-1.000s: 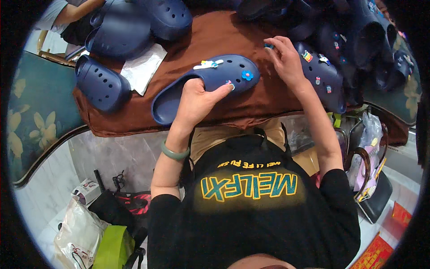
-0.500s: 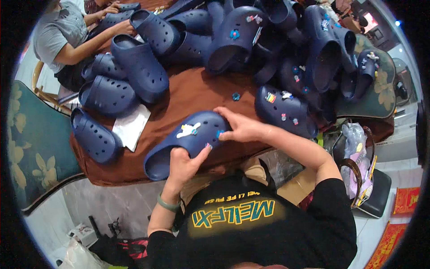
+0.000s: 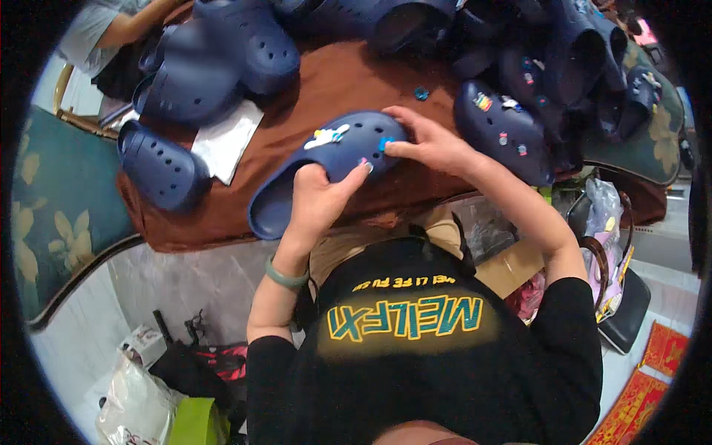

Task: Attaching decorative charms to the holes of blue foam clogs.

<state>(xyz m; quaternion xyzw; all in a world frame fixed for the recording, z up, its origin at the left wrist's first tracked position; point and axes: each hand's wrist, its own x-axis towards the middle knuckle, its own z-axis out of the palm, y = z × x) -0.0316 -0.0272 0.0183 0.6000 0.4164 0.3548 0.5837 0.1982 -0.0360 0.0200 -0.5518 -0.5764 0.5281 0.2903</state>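
Observation:
A navy clog (image 3: 337, 156) lies tilted between my hands near the table's front edge, its open heel to the left. My left hand (image 3: 322, 196) grips its near side, thumb pressed by a small pink charm (image 3: 365, 162) on the upper. My right hand (image 3: 437, 144) is closed round the toe, with the thumb against a blue charm (image 3: 386, 144); the fingers underneath are hidden. A white figure charm (image 3: 326, 136) sits across the clog's upper. Beyond the toe, a loose blue flower charm (image 3: 421, 93) rests on the brown cloth (image 3: 341, 78).
Right of my hands is a clog with several charms (image 3: 497, 122). Plain navy clogs (image 3: 162, 170) stand at the left beside white paper (image 3: 228, 141). More clogs are heaped at the back. A co-worker's arm (image 3: 137, 26) shows far left. Patterned chairs (image 3: 59, 215) flank the table.
The view has tilted, so the table and clogs appear higher in the picture. Both hands keep hold of the same clog, with little change in grip.

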